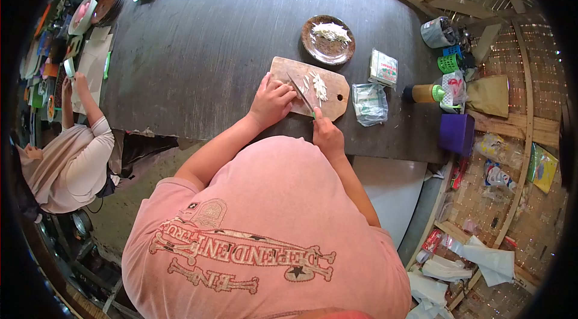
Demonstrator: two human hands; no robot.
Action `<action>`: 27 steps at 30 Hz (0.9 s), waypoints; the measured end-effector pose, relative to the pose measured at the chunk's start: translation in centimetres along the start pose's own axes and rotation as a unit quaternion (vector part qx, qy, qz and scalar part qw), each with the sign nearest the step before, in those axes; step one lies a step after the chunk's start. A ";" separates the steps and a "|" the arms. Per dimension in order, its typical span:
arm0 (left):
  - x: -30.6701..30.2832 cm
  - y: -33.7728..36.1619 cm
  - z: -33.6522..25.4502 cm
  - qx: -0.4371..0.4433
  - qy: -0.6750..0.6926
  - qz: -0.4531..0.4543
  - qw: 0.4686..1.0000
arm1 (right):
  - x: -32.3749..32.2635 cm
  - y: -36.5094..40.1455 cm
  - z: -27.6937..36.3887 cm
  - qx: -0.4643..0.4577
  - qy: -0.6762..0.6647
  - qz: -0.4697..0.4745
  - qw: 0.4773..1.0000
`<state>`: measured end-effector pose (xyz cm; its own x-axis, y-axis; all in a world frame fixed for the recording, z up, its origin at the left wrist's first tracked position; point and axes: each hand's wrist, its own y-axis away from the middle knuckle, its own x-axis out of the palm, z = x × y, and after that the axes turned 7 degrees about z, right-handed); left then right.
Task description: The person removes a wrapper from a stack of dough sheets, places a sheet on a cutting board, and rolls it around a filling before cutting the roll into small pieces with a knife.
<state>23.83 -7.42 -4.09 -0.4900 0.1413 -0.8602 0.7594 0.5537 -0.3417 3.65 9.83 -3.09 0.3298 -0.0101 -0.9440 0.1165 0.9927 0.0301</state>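
Observation:
A wooden cutting board lies at the table's near edge. In my right hand is a knife, its handle gripped and its blade slanting up and left across the board. My left hand rests on the board's left part, fingers bent and pressed together just left of the blade. Whatever lies under those fingers is mostly hidden. Thin pale strips, apparently cut vegetable, are spread to the right of the blade. Beyond the board, a brown plate holds more pale strips.
Two packets, one boxy and one in clear plastic, lie right of the board. A bottle and a purple container line the right edge. At far left another person works near stacked plates.

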 end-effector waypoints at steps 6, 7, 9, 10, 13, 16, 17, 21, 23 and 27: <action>-0.1 0.0 -0.1 -0.004 0.004 -0.009 1.000 | -3.2 0.2 1.1 0.050 -0.118 0.032 0.991; -0.2 0.0 -0.1 -0.007 0.010 -0.005 1.000 | -3.9 0.4 1.3 0.081 -0.131 0.041 0.987; -0.4 0.0 -0.1 -0.009 0.012 -0.003 1.000 | -4.2 0.9 0.7 0.077 -0.148 0.015 0.986; -0.4 0.1 -0.1 -0.008 0.015 0.000 1.000 | -4.4 1.1 0.4 0.076 -0.166 -0.013 0.983; -0.4 0.1 -0.1 -0.005 0.019 -0.007 1.000 | -5.1 1.4 0.3 0.037 -0.161 -0.004 0.986; -0.5 0.0 -0.1 -0.003 0.021 -0.012 1.000 | -4.9 1.4 0.4 0.028 -0.137 0.012 0.990; -0.4 0.0 0.0 -0.003 0.020 -0.012 1.000 | -4.8 1.3 0.4 0.028 -0.138 0.012 0.990; -0.1 0.1 0.1 -0.001 0.012 -0.013 1.000 | -4.9 1.3 0.6 0.023 -0.144 0.026 0.989; -0.2 0.0 0.1 -0.002 0.013 -0.010 1.000 | -5.0 1.2 0.7 0.023 -0.145 0.028 0.989; -0.5 0.0 -0.1 -0.004 0.016 -0.008 1.000 | -5.1 1.2 0.8 0.022 -0.143 0.040 0.989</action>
<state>24.05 -7.43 -3.69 -0.5153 0.1578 -0.8424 0.7477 0.5630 -0.3519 2.89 11.01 2.05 0.5905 0.0283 -0.8065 0.1174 0.9858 0.1205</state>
